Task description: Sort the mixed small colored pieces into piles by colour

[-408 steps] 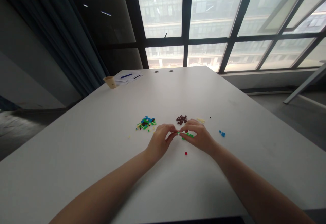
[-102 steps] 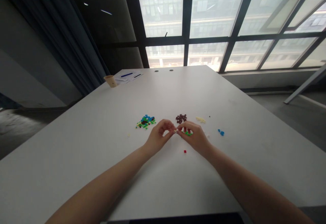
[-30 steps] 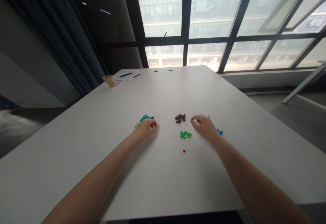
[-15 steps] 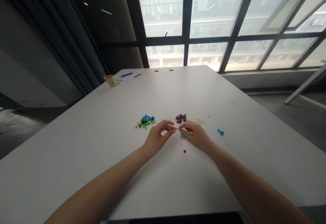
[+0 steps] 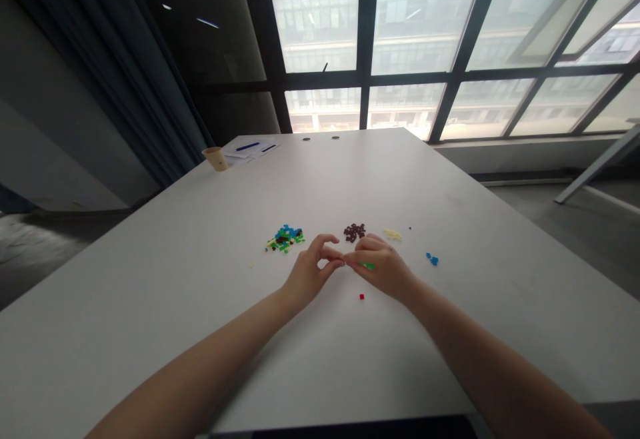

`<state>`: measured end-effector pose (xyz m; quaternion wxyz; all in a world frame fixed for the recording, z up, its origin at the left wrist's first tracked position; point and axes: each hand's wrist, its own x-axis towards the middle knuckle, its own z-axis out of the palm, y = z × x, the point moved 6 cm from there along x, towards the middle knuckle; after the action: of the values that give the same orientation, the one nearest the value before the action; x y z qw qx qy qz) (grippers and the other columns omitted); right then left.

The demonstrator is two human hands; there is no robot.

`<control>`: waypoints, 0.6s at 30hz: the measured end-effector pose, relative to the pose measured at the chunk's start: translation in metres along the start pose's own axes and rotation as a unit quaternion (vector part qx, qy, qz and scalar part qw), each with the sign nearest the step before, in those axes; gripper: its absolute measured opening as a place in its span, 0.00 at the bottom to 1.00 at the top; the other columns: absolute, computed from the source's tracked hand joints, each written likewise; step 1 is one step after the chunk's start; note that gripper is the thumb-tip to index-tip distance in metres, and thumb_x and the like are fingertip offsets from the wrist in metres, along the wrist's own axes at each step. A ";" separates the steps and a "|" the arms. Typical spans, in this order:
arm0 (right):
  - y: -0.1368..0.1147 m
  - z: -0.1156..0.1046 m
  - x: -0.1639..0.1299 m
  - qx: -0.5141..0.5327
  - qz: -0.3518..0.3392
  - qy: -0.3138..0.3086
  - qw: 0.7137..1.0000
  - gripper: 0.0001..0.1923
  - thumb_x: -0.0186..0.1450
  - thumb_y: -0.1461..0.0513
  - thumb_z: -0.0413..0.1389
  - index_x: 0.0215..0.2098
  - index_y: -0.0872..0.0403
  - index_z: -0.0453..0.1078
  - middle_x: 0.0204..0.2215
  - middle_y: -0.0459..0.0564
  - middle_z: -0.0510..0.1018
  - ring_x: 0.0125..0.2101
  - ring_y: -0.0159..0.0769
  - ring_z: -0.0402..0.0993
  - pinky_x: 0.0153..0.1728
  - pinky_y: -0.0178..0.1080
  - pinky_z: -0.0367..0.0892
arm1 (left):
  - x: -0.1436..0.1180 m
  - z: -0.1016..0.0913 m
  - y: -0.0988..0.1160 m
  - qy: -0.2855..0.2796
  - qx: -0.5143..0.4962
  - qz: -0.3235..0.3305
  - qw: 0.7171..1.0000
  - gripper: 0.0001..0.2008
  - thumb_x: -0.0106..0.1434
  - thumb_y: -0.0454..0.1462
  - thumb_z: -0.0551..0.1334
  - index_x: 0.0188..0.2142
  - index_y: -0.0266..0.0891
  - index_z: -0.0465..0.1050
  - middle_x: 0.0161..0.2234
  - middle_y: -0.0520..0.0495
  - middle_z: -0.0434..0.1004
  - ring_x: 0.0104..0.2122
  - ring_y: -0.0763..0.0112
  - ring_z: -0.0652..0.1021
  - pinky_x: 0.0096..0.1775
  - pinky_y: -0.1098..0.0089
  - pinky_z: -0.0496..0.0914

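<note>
My left hand (image 5: 311, 271) is closed in a pinch of thumb and forefinger, its other fingers curled loosely. The fingertips of my right hand (image 5: 384, 266), pressed together, meet it just above the white table (image 5: 320, 359). Whatever is between the fingertips is too small and hidden to make out. Partly under my right hand lie green building bricks (image 5: 369, 266). Just beyond is a heap of dark brown bricks (image 5: 355, 232). A single red brick (image 5: 362, 297) rests nearer to me, below my right hand.
Left of my hands is a mixed pile of blue, green, yellow and brown bricks (image 5: 285, 238). Pale yellow bricks (image 5: 393, 234) and a few blue bricks (image 5: 433, 259) lie to the right. A paper cup (image 5: 216, 159) stands by papers (image 5: 250, 149) with a blue pen (image 5: 247, 146) at the far left.
My right hand has moved slightly left and down, so its fingertips now touch those of my left hand. A small yellowish piece seen at the left fingertips is now hidden.
</note>
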<state>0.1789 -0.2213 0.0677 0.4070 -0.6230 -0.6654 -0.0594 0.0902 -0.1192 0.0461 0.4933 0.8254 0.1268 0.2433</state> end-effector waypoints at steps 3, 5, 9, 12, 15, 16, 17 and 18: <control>-0.004 0.000 0.002 -0.026 -0.021 -0.017 0.999 0.08 0.62 0.62 0.52 0.31 0.50 0.74 0.23 0.48 0.69 0.27 0.32 0.63 0.30 0.35 0.60 | 0.000 0.002 -0.004 -0.008 -0.042 -0.019 0.999 0.15 0.56 0.38 0.61 0.41 0.42 0.58 0.30 0.50 0.78 0.32 0.69 0.78 0.39 0.66 0.70; -0.004 -0.002 0.002 -0.045 -0.015 -0.043 0.998 0.08 0.61 0.63 0.53 0.30 0.51 0.74 0.23 0.48 0.70 0.28 0.33 0.64 0.31 0.36 0.60 | 0.000 0.003 -0.006 -0.013 -0.053 -0.030 0.998 0.16 0.55 0.38 0.62 0.41 0.42 0.58 0.30 0.49 0.79 0.32 0.69 0.78 0.39 0.66 0.70; 0.015 -0.010 -0.004 -0.081 0.088 -0.131 0.984 0.07 0.56 0.67 0.55 0.25 0.50 0.74 0.23 0.46 0.72 0.26 0.31 0.65 0.28 0.34 0.58 | 0.002 0.001 -0.010 -0.019 -0.020 -0.044 0.999 0.16 0.55 0.38 0.62 0.41 0.42 0.59 0.32 0.48 0.79 0.33 0.69 0.77 0.39 0.66 0.69; 0.039 -0.020 -0.018 -0.104 0.191 -0.231 0.948 0.08 0.49 0.69 0.57 0.21 0.51 0.74 0.21 0.46 0.73 0.21 0.29 0.64 0.23 0.33 0.56 | 0.003 0.002 -0.013 -0.032 0.004 -0.051 0.998 0.15 0.55 0.37 0.61 0.42 0.43 0.59 0.33 0.48 0.78 0.32 0.70 0.77 0.38 0.66 0.69; 0.064 -0.028 -0.038 -0.152 0.318 -0.354 0.866 0.07 0.46 0.69 0.57 0.20 0.52 0.74 0.21 0.47 0.75 0.21 0.31 0.67 0.21 0.33 0.56 | 0.003 0.004 -0.016 -0.052 0.016 -0.053 0.997 0.15 0.55 0.36 0.60 0.42 0.43 0.59 0.33 0.48 0.78 0.32 0.71 0.76 0.37 0.67 0.70; 0.069 -0.030 -0.044 -0.167 0.353 -0.385 0.836 0.07 0.45 0.69 0.57 0.21 0.53 0.75 0.22 0.47 0.75 0.22 0.32 0.68 0.21 0.33 0.56 | 0.003 0.005 -0.017 -0.057 0.019 -0.053 0.997 0.15 0.55 0.35 0.60 0.42 0.43 0.59 0.33 0.49 0.77 0.31 0.71 0.76 0.36 0.68 0.69; 0.072 -0.032 -0.048 -0.179 0.377 -0.409 0.811 0.08 0.45 0.69 0.56 0.22 0.53 0.75 0.23 0.47 0.76 0.23 0.33 0.69 0.21 0.33 0.57 | 0.003 0.006 -0.018 -0.061 0.022 -0.053 0.996 0.15 0.55 0.35 0.60 0.43 0.43 0.59 0.33 0.49 0.77 0.31 0.72 0.76 0.36 0.68 0.69; 0.074 -0.033 -0.050 -0.186 0.391 -0.426 0.794 0.09 0.45 0.69 0.56 0.23 0.53 0.76 0.24 0.48 0.77 0.24 0.34 0.70 0.22 0.33 0.58 | 0.004 0.006 -0.019 -0.063 0.024 -0.053 0.996 0.16 0.55 0.35 0.60 0.43 0.43 0.59 0.33 0.49 0.77 0.31 0.72 0.76 0.36 0.68 0.69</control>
<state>0.2538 -0.2640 0.0275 -0.0531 -0.8563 -0.4469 0.2533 0.0970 -0.1132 0.0282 0.4922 0.8431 0.1446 0.1614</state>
